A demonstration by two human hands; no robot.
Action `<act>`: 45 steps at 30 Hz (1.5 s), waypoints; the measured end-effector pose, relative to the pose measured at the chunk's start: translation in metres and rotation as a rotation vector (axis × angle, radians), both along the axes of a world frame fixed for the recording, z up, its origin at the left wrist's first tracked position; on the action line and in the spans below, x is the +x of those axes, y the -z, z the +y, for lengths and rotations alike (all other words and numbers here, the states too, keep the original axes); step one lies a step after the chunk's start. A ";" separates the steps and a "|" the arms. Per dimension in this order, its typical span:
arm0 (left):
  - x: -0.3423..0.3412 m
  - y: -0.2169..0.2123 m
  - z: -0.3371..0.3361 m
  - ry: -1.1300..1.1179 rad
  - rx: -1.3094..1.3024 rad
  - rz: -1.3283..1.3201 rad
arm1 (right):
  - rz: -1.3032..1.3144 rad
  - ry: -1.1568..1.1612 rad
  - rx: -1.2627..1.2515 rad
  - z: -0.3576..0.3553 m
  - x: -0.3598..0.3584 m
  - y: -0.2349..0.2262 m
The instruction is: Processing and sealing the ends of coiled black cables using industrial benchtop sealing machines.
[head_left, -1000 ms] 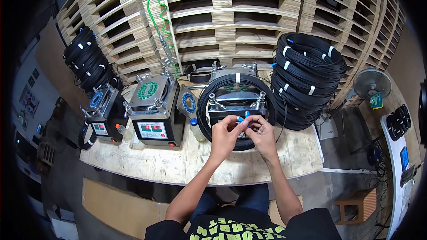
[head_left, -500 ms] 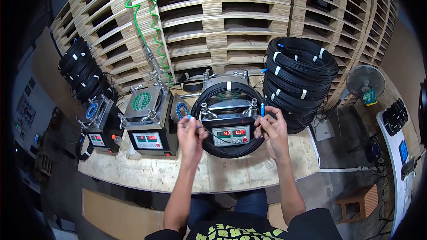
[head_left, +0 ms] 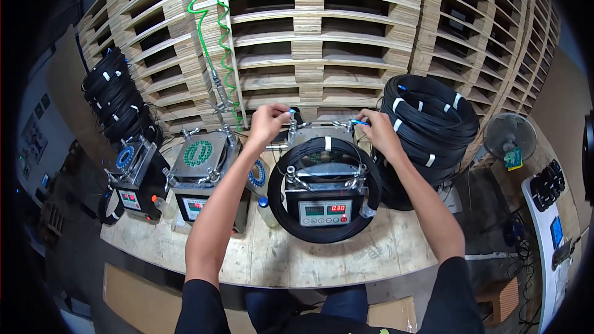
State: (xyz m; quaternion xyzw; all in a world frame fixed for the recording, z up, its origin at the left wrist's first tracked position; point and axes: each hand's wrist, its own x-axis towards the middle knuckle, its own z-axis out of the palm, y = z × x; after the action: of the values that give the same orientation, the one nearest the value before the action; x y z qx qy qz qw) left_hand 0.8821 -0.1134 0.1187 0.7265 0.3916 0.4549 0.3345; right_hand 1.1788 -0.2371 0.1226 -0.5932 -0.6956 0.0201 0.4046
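Left hand (head_left: 267, 125) pinches a small blue-tipped connector (head_left: 291, 112); right hand (head_left: 377, 133) pinches another blue connector (head_left: 361, 123), both at the rear of the metal winding machine (head_left: 322, 176). Black cable coil (head_left: 322, 235) rings the machine (seemingly seated on its posts). Stacked black coils (head_left: 430, 127) stand just right; wooden bench (head_left: 278, 260) beneath.

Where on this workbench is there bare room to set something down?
Bare wood runs along the near edge of the workbench, in front of the tester ringed by a black cable coil, and at the front right corner beside the stacked coils. The back row is crowded: left hand, right hand, two more machines leftward.
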 end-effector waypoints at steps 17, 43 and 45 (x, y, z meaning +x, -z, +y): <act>0.058 -0.001 0.019 0.446 0.354 0.639 | -0.672 -0.252 -0.309 0.074 -0.030 -0.009; 0.051 -0.004 0.024 0.544 0.312 0.534 | -0.817 -0.283 -0.481 0.079 -0.062 -0.019; 0.059 -0.004 0.020 0.528 0.285 0.569 | -0.453 -0.202 -0.280 0.066 -0.047 0.003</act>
State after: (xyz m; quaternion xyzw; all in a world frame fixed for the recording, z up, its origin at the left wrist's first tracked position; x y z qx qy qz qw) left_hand 0.9407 -0.0934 0.1226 0.9378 0.2019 0.1843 0.2141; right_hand 1.1320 -0.1708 0.1199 -0.5605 -0.8143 0.0233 0.1491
